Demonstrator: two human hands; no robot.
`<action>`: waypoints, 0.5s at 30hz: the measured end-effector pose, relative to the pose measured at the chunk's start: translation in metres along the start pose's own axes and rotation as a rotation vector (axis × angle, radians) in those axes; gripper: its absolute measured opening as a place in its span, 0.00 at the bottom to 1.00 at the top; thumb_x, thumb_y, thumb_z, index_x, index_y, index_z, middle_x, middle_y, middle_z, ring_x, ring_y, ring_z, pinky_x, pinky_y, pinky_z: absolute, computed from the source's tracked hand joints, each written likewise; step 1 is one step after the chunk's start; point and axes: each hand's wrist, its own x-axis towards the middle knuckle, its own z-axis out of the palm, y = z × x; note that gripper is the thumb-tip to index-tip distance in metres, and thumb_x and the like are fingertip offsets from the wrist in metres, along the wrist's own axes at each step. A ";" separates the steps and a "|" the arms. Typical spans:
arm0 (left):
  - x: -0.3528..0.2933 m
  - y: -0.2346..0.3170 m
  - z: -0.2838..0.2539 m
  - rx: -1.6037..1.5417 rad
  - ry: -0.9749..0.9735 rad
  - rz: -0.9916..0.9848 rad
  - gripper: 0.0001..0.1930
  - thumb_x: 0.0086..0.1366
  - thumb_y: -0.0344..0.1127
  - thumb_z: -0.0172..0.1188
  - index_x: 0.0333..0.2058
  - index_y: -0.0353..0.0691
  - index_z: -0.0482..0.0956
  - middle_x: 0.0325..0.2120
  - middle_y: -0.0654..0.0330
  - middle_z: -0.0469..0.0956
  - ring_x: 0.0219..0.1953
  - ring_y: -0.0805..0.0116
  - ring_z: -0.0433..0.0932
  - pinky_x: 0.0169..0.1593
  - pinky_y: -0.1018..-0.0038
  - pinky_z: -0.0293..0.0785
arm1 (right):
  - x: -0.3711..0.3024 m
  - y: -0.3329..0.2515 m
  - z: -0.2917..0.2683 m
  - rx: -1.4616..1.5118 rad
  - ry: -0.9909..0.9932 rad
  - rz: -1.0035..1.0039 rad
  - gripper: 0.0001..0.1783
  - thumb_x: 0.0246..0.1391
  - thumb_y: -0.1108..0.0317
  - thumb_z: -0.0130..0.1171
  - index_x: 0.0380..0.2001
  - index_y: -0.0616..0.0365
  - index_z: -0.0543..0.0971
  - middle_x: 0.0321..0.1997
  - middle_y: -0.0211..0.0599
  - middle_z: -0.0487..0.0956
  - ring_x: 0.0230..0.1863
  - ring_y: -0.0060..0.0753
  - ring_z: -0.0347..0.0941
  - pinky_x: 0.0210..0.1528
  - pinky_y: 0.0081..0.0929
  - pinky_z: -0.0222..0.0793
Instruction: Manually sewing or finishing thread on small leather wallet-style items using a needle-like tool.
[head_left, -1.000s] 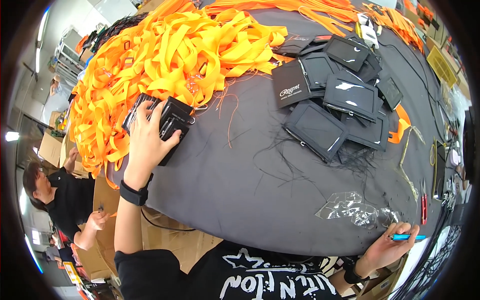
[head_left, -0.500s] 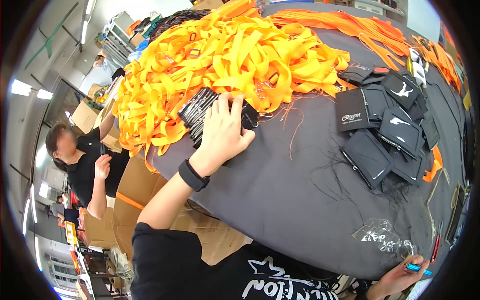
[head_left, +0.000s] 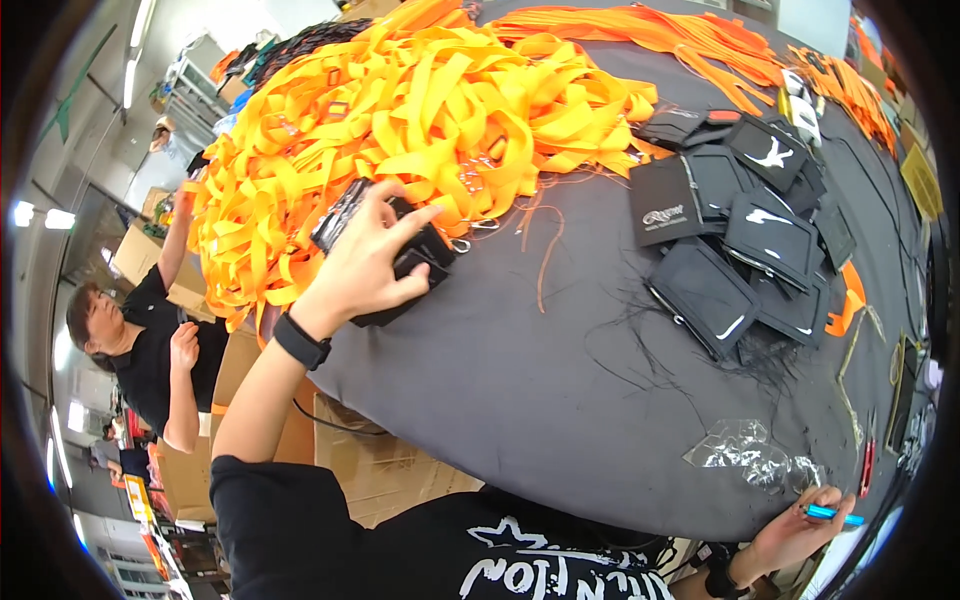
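My left hand rests over a stack of flat black pouches, its fingers bent over the top and its thumb on the near right side. Small metal clips show at the stack's right edge. Just behind the stack lies a big heap of yellow-orange lanyards. Down at the lower right, my right hand closes round a slim bright blue tool; its kind is hard to make out. Beside that hand lies crumpled clear plastic.
More black pouches with white markings are piled at the right, loose black threads around them. Orange straps stretch along the back of the grey-covered table. A red tool lies near the right edge. At the left stands a person in black.
The whole view has shifted, moving the scene left. My left hand has slid left and nearer over the stack, its thumb now further from the fingers. My right hand keeps the blue tool.
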 end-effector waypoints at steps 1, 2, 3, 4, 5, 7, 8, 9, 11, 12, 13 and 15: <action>0.003 -0.003 0.000 0.028 0.031 0.018 0.30 0.41 0.34 0.60 0.49 0.46 0.69 0.46 0.50 0.57 0.38 0.60 0.66 0.45 0.67 0.66 | 0.000 -0.003 0.000 0.019 0.007 0.033 0.12 0.60 0.61 0.41 0.29 0.59 0.64 0.22 0.30 0.61 0.19 0.18 0.51 0.19 0.16 0.45; 0.006 -0.006 0.000 0.053 0.063 0.037 0.28 0.41 0.35 0.60 0.47 0.45 0.71 0.47 0.50 0.57 0.38 0.60 0.66 0.46 0.67 0.66 | 0.000 -0.005 0.000 0.038 0.017 0.062 0.12 0.60 0.62 0.42 0.29 0.59 0.65 0.22 0.30 0.62 0.19 0.18 0.51 0.19 0.16 0.46; 0.004 -0.008 -0.002 -0.004 0.058 0.022 0.25 0.42 0.35 0.60 0.44 0.44 0.73 0.47 0.50 0.58 0.39 0.59 0.66 0.47 0.65 0.65 | -0.001 -0.002 0.006 0.028 -0.006 0.009 0.11 0.60 0.62 0.42 0.31 0.60 0.65 0.23 0.31 0.63 0.19 0.18 0.52 0.18 0.17 0.47; 0.002 -0.013 -0.006 -0.026 0.024 0.079 0.24 0.42 0.36 0.60 0.43 0.44 0.73 0.47 0.51 0.58 0.40 0.59 0.66 0.47 0.65 0.65 | -0.004 -0.003 0.016 0.032 0.155 0.070 0.12 0.60 0.59 0.41 0.32 0.58 0.64 0.16 0.28 0.60 0.14 0.15 0.49 0.15 0.14 0.43; 0.005 -0.014 -0.012 -0.087 -0.059 0.020 0.22 0.42 0.37 0.59 0.41 0.42 0.74 0.47 0.51 0.59 0.41 0.58 0.66 0.48 0.65 0.64 | -0.004 -0.005 0.024 0.020 0.169 0.071 0.12 0.59 0.59 0.41 0.33 0.57 0.64 0.16 0.28 0.60 0.13 0.16 0.49 0.14 0.15 0.43; 0.003 -0.016 -0.009 -0.071 -0.091 -0.003 0.19 0.44 0.39 0.57 0.38 0.41 0.74 0.49 0.51 0.59 0.43 0.57 0.66 0.50 0.65 0.63 | -0.008 -0.001 0.026 -0.001 0.144 0.058 0.12 0.59 0.58 0.42 0.34 0.56 0.63 0.15 0.27 0.60 0.13 0.16 0.50 0.13 0.16 0.43; 0.001 -0.007 -0.012 -0.038 -0.100 -0.034 0.21 0.45 0.39 0.56 0.41 0.42 0.74 0.51 0.50 0.59 0.47 0.56 0.65 0.52 0.64 0.61 | -0.007 -0.003 0.026 -0.007 0.108 0.051 0.11 0.59 0.58 0.42 0.33 0.55 0.63 0.15 0.27 0.61 0.12 0.16 0.49 0.13 0.16 0.44; -0.002 0.003 -0.010 0.103 -0.065 -0.030 0.24 0.46 0.39 0.58 0.45 0.44 0.72 0.51 0.50 0.59 0.49 0.55 0.64 0.53 0.63 0.60 | -0.007 -0.006 0.030 -0.004 0.154 0.073 0.11 0.59 0.58 0.42 0.32 0.53 0.61 0.15 0.28 0.62 0.12 0.16 0.50 0.12 0.16 0.44; -0.011 0.022 -0.010 0.368 0.034 -0.071 0.32 0.46 0.38 0.61 0.54 0.47 0.64 0.52 0.49 0.58 0.51 0.53 0.62 0.54 0.61 0.59 | -0.007 -0.005 0.027 0.045 0.130 0.076 0.10 0.58 0.59 0.42 0.30 0.52 0.59 0.13 0.30 0.64 0.10 0.16 0.50 0.10 0.15 0.44; -0.017 0.032 -0.007 0.485 0.098 -0.114 0.37 0.46 0.37 0.62 0.57 0.48 0.60 0.53 0.49 0.58 0.52 0.52 0.61 0.55 0.61 0.59 | -0.006 -0.006 0.026 0.046 0.112 0.081 0.10 0.58 0.60 0.42 0.30 0.51 0.58 0.12 0.31 0.64 0.09 0.16 0.50 0.09 0.15 0.44; -0.026 0.039 -0.004 0.500 0.158 -0.190 0.41 0.47 0.36 0.64 0.60 0.47 0.54 0.54 0.49 0.57 0.52 0.51 0.61 0.54 0.60 0.59 | -0.005 -0.006 0.026 0.051 0.113 0.075 0.09 0.58 0.60 0.41 0.29 0.52 0.58 0.11 0.31 0.64 0.08 0.16 0.49 0.08 0.16 0.44; -0.041 0.053 0.007 0.435 0.188 -0.330 0.38 0.50 0.38 0.62 0.59 0.45 0.56 0.53 0.50 0.57 0.52 0.50 0.60 0.54 0.61 0.58 | -0.004 -0.006 0.024 0.058 0.117 0.072 0.09 0.58 0.60 0.41 0.29 0.52 0.58 0.11 0.31 0.64 0.08 0.17 0.49 0.08 0.16 0.44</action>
